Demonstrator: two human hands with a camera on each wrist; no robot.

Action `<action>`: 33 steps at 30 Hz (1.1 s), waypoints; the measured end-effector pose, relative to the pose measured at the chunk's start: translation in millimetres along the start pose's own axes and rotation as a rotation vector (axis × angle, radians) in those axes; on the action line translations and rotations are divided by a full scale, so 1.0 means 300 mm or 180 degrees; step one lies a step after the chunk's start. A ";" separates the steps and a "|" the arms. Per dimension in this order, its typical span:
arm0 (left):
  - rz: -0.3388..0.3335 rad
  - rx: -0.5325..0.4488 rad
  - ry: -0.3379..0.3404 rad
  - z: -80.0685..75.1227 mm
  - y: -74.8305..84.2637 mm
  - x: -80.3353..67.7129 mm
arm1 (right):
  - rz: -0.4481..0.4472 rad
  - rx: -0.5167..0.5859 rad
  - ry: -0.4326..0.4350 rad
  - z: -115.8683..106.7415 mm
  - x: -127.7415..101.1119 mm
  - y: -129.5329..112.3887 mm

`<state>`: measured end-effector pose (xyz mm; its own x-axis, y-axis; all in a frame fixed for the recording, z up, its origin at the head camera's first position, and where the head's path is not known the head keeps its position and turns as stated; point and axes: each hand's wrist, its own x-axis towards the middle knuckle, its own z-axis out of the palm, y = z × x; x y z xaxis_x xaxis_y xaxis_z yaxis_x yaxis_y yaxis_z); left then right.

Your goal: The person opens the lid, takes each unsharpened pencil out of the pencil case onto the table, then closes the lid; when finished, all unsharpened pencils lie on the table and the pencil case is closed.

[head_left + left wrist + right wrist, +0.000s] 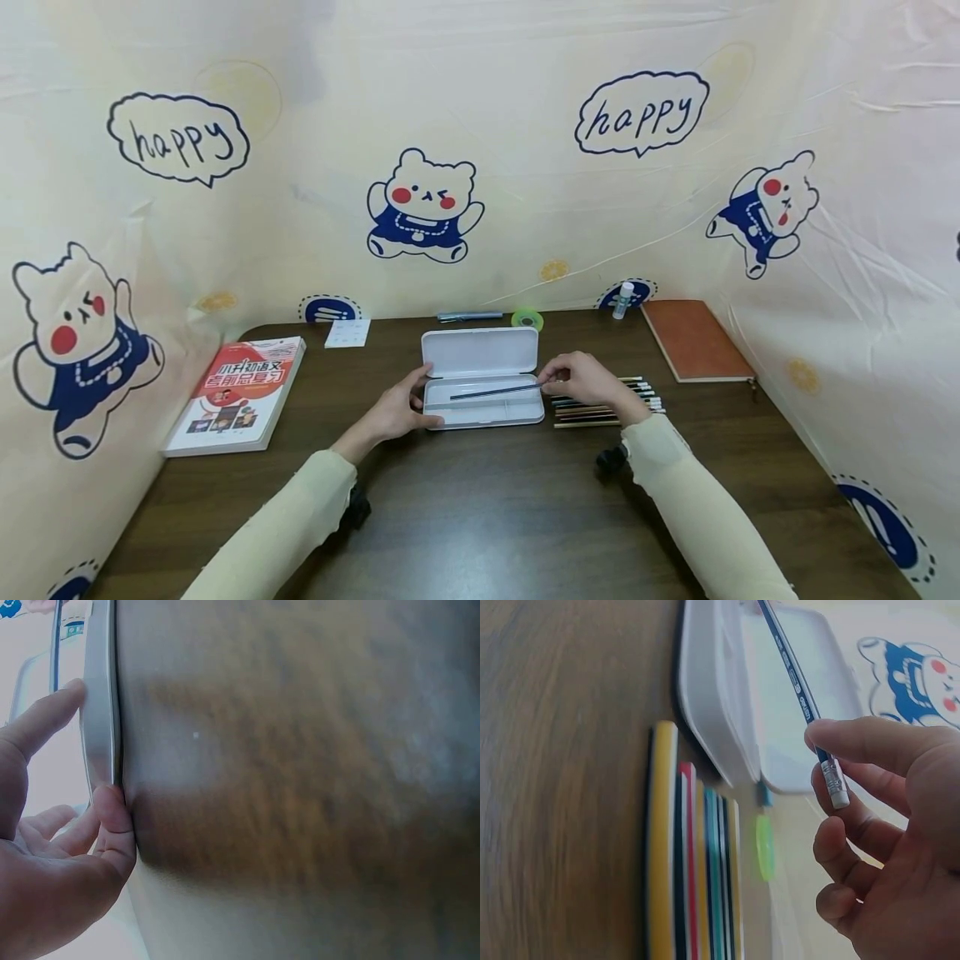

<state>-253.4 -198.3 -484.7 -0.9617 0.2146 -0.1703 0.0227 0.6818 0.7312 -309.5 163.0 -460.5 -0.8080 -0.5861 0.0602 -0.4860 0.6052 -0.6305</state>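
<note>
While seen from the head: right hand pinching a blue pencil over the open white pencil case, long axis left-right, tip leftward; left hand holding the case's left end. From left wrist: fingers relaxed against the case rim. From right wrist: eraser end pinched; apparently mid-placement, next needing lowering flat into the tray; remaining pencils beside the case.
</note>
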 end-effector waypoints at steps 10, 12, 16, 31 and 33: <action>0.0022 0.0027 0.0027 0.004 -0.003 -0.002 | 0.0241 -0.0031 0.0046 -0.093 -0.121 0.066; 0.0028 0.0029 0.0029 0.005 -0.005 -0.003 | 0.0267 -0.0045 0.0068 -0.110 -0.149 0.084; 0.0031 0.0038 0.0027 0.006 -0.007 -0.002 | 0.0343 -0.0071 0.0124 -0.140 -0.204 0.117; 0.0048 0.0079 0.0019 0.003 -0.012 -0.003 | 0.0755 0.0058 -0.0012 -0.188 -0.393 0.240; 0.0041 0.0071 0.0022 0.003 -0.010 -0.003 | 0.0744 0.0034 -0.0020 -0.189 -0.414 0.255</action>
<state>-252.5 -199.9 -487.2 -0.9632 0.2187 -0.1565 0.0411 0.6946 0.7182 -265.3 312.8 -472.3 -0.8961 -0.4340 -0.0934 -0.2822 0.7193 -0.6348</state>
